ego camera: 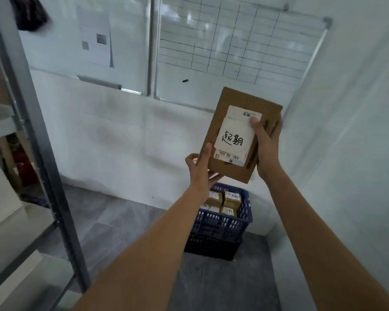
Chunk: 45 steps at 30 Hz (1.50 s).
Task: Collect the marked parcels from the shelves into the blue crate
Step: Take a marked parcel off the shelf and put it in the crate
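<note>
Parcel: a flat cardboard parcel is held up at chest height, its white handwritten slip facing the camera over a printed shipping label.
Left grip: the left hand pinches the parcel's lower left corner, thumb on the face, fingers curled behind.
Right grip: the right hand clasps the right edge, thumb pressing the top of the slip, fingers wrapped round the back.
Crate: the blue crate stands on the floor directly below both grips, stacked on a darker crate.
Progress: at least four labelled parcels already lie in the blue crate; this one is marked but not yet in. How many remain on the shelves cannot be told.
Next: it looks like a straight lowering into the crate, probably onto the parcels already there.
Edges: the wall corner sits close beyond and to the right of the grips; the whiteboard hangs above them.
Open room: bare grey floor lies left of the crate; the metal shelf upright stands well to the left of the left grip.
</note>
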Motion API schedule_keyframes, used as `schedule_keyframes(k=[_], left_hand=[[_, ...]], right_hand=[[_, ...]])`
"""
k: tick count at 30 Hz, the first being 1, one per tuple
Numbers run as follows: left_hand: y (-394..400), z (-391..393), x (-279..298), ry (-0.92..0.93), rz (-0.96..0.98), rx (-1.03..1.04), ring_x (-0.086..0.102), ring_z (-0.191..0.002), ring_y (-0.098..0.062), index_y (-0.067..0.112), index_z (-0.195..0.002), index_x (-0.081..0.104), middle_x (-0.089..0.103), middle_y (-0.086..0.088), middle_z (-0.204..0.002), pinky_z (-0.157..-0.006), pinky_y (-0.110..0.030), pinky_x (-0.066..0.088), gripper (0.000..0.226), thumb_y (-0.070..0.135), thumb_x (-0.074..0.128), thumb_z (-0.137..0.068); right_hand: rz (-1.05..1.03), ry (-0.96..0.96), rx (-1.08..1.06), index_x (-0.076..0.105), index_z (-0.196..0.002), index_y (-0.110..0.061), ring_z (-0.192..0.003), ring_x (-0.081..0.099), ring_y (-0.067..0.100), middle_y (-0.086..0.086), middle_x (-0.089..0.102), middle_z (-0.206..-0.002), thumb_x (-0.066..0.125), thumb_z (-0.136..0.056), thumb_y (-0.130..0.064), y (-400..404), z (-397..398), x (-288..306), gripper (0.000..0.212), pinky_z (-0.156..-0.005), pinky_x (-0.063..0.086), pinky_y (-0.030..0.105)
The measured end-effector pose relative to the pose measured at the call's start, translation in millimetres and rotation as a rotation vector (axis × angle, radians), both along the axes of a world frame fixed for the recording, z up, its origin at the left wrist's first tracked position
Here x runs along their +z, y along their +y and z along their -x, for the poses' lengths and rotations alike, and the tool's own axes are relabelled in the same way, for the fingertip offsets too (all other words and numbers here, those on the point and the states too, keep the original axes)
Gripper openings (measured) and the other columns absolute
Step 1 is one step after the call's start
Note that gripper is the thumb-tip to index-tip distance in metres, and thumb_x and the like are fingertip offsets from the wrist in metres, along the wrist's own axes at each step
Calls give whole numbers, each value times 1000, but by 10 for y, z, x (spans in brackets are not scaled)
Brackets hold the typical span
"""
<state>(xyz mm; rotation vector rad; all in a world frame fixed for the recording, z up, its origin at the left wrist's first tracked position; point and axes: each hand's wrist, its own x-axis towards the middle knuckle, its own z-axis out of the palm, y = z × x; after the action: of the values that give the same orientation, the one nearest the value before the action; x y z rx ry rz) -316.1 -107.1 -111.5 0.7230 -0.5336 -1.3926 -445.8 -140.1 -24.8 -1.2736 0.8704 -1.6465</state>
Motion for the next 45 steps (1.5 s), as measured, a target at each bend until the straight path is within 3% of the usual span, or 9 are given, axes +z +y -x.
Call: schedule_keyframes(k=[6,11,18,23,26,30,32,40,45], left_hand=[[-469,-59,198,-395,-1,-50,50,-112,-19,31,-119,36,55,8,-116,-98,-54,42,54,74,29,-87],[-894,-110,448,-656,109,61,56,-96,-13,24,-107,51,60,6,-99,-73,-24,39,31,49,34,-99],[-1487,215,693,-917,229,189,51,-91,-13,26,-130,50,57,12,-97,-79,-30,36,55,57,18,-98],[-2045,528,676,-838,209,238,55,-88,-13,24,-113,58,62,8,-93,-77,-26,39,45,52,25,-99],[-2376,771,695,-786,248,273,54,-81,-3,25,-107,58,58,19,-83,-65,-5,37,37,47,29,-101],[-2881,1077,671,-746,241,281,55,-113,-27,8,-124,57,63,-11,-117,-102,-39,43,46,39,34,-100],[-3135,1206,636,-753,235,265,54,-116,-33,8,-130,53,59,-20,-121,-102,-50,43,47,39,33,-100],[-4018,1539,461,-789,166,260,57,-107,-20,36,-138,39,59,-3,-119,-95,-47,49,42,39,29,-97],[-4668,1454,302,-1038,162,154,59,-100,-23,34,-119,51,64,2,-106,-93,-48,46,35,41,29,-92]], right_hand=[[-33,-30,-45,39,-139,-24,-93,73,18,-6,73,-107,68,-88,-34,-238,78,62,59,-69,59,31],[-39,-61,-126,36,-141,-20,-93,72,15,-2,69,-115,63,-92,-34,-560,142,143,58,-70,59,31],[-101,44,-259,26,-124,-21,-84,70,9,6,63,-114,55,-91,-54,-1084,254,108,55,-61,54,18],[-111,92,-265,37,-132,-20,-107,62,17,1,58,-123,51,-94,-52,-1569,554,59,51,-82,54,30],[-93,169,-327,42,-141,-28,-123,53,21,5,46,-137,52,-92,-55,-1963,806,21,57,-101,48,42],[-149,229,-293,42,-143,-36,-132,45,24,6,47,-141,51,-91,-58,-2477,1144,-31,58,-111,38,46],[-159,255,-279,42,-144,-35,-132,46,23,6,47,-141,50,-93,-55,-2723,1282,-82,55,-110,39,45],[-238,254,-261,39,-144,-22,-120,55,16,2,58,-132,53,-93,-52,-3614,1581,-287,61,-106,44,42],[-377,301,-301,9,-148,-45,-100,65,21,0,65,-116,46,-80,-77,-4103,1804,-487,84,-87,53,46]])
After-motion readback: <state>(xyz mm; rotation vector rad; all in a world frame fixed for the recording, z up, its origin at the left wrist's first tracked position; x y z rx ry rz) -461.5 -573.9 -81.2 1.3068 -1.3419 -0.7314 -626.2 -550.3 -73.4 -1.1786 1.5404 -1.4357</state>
